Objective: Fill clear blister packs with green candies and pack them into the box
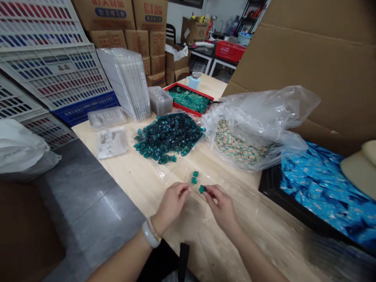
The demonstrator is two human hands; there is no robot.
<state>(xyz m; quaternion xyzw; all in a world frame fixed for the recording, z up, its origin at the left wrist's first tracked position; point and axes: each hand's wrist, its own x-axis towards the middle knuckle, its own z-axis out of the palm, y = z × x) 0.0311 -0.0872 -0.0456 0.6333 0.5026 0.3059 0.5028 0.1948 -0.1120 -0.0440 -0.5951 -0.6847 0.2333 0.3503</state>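
My right hand (219,204) pinches a small teal-green cube (202,189), glossy and jelly-like, between thumb and fingertips. Just to the left, my left hand (174,199) has its thumb and fingers pressed together; whatever they hold, if anything, I cannot make out. Beyond the fingertips, two similar teal cubes (194,180) lie one behind the other on the table. A large heap of dark teal wrapped pieces (170,135) rests on a clear sheet farther back.
Behind the heap stand a red-rimmed tray (214,98) of loose green pieces and a blue mug (193,81). Stacked clear plastic trays (126,80) rise at left. A clear bag of printed packets (237,145) and a black tray (268,188) of blue packets sit right.
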